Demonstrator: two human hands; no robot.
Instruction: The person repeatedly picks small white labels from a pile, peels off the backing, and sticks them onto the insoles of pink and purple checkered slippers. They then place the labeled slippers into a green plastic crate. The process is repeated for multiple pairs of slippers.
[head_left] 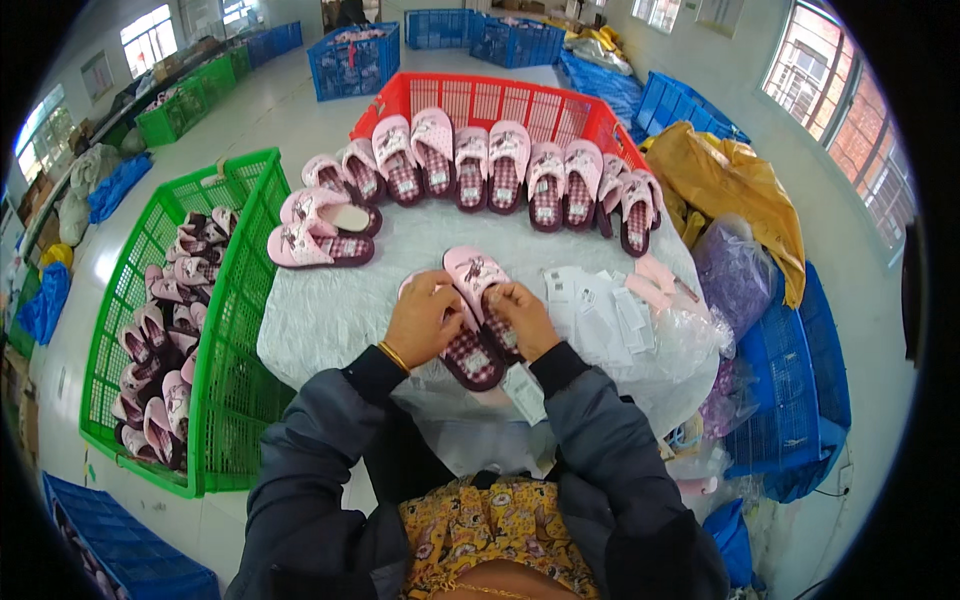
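Observation:
A pair of pink slippers with checked maroon insoles lies in front of me on the covered table, toes pointing away. My left hand is curled over the left slipper and hides most of its pink upper. At the opening of the right slipper, my right hand has its fingers pinched together at the upper's edge; anything small between them is hidden. A white tag lies at the heel end of the pair. Right of my right hand are several white tags spread on the table.
More pink slippers stand in an arc along the table's far side, before a red crate. At left stands a green crate of slippers. Pink pieces, plastic bags, a yellow sheet and blue crates are at right.

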